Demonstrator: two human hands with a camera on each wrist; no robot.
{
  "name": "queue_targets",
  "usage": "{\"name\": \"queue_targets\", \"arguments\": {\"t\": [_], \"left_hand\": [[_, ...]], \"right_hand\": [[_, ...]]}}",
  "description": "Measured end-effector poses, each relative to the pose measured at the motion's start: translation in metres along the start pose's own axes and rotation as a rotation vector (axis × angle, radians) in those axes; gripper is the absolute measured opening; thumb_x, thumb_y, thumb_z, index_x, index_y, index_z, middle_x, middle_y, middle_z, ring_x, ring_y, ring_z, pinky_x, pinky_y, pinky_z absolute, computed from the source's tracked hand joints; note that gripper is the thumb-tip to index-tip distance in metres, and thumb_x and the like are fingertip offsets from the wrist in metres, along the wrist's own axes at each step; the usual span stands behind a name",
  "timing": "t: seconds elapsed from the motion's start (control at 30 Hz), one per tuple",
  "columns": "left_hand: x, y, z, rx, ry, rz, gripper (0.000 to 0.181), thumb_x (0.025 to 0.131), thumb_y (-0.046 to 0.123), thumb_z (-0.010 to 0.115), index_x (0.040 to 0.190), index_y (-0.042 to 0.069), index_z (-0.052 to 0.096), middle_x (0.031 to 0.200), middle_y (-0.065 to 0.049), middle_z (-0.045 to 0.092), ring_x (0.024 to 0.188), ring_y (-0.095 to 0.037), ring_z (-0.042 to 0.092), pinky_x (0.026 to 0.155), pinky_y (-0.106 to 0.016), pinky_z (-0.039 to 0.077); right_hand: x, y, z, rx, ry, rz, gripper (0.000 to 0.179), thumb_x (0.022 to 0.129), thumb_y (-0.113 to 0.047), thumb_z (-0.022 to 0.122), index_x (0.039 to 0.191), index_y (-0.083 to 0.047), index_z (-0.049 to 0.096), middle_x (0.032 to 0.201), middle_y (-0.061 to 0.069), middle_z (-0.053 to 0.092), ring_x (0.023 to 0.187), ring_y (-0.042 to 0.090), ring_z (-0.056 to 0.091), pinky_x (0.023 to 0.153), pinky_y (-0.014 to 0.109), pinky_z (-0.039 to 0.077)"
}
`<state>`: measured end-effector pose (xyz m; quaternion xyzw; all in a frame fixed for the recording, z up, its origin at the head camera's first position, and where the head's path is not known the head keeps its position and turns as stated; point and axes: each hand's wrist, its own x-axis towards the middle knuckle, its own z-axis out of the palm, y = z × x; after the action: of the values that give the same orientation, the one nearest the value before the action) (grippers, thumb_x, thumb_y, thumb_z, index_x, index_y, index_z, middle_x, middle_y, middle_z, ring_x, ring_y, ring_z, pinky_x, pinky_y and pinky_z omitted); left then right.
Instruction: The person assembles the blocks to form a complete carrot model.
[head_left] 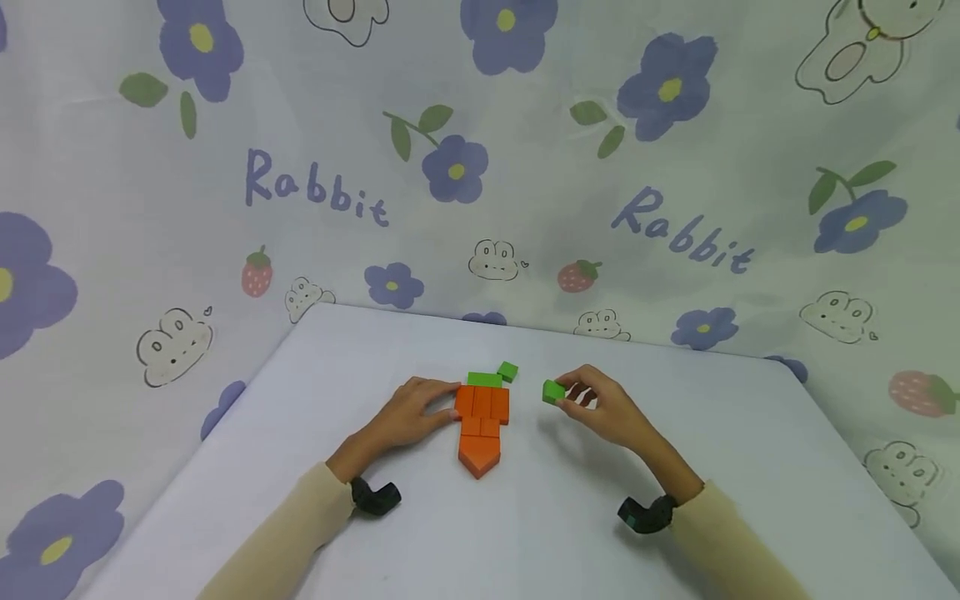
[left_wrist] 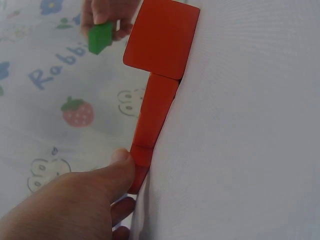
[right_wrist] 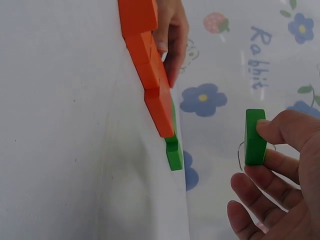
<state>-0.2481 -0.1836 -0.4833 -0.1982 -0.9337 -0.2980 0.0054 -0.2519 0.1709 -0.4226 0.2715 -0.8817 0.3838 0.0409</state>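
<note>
My right hand [head_left: 606, 408] pinches a small green block [head_left: 553, 392] between thumb and fingers, raised to the right of a flat block figure. In the right wrist view, the pinched green block [right_wrist: 255, 137] stands upright at the fingertips. Orange blocks [head_left: 482, 403] lie edge to edge, tapering to a pointed orange block [head_left: 479, 455] nearest me. Along their far edge lies a green rectangular block [head_left: 484, 380], with another small green block [head_left: 507, 372] set at an angle by its right corner. My left hand [head_left: 405, 414] rests its thumb and forefinger against the figure's left side.
The blocks lie on a white table [head_left: 525, 533]. Behind it hangs a patterned cloth [head_left: 525, 192] with flowers, rabbits and strawberries. A black wrist camera sits on each wrist, the left one [head_left: 377, 497] and the right one [head_left: 647, 515], close above the table.
</note>
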Motion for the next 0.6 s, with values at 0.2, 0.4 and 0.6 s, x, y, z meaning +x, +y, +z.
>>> {"name": "queue_targets", "arguments": {"t": [0.2, 0.4, 0.6], "left_hand": [[-0.01, -0.005, -0.006, -0.003, 0.005, -0.021, 0.056, 0.095, 0.045, 0.066, 0.145, 0.024, 0.054, 0.144, 0.0, 0.058, 0.133, -0.026, 0.046, 0.111, -0.055, 0.037], [-0.012, -0.007, -0.006, -0.005, 0.025, 0.006, 0.056, 0.094, 0.046, 0.066, 0.145, 0.024, 0.054, 0.142, 0.001, 0.059, 0.132, -0.027, 0.047, 0.109, -0.057, 0.038], [0.0, -0.001, 0.001, -0.034, 0.02, 0.04, 0.055, 0.094, 0.044, 0.067, 0.144, 0.024, 0.055, 0.143, 0.001, 0.059, 0.132, -0.025, 0.047, 0.11, -0.055, 0.038]], "right_hand": [[0.013, -0.006, 0.013, 0.02, -0.024, -0.016, 0.027, 0.091, -0.018, 0.074, 0.115, -0.013, 0.066, 0.108, 0.0, 0.066, 0.093, 0.013, 0.062, 0.078, 0.024, 0.055], [0.034, -0.014, 0.019, 0.012, -0.031, -0.05, 0.027, 0.091, -0.016, 0.074, 0.116, -0.01, 0.066, 0.109, 0.003, 0.066, 0.093, 0.015, 0.063, 0.08, 0.033, 0.057], [0.054, -0.016, 0.016, -0.029, -0.07, -0.062, 0.029, 0.091, -0.017, 0.073, 0.118, -0.009, 0.065, 0.114, 0.005, 0.065, 0.093, 0.016, 0.064, 0.08, 0.029, 0.057]]}}
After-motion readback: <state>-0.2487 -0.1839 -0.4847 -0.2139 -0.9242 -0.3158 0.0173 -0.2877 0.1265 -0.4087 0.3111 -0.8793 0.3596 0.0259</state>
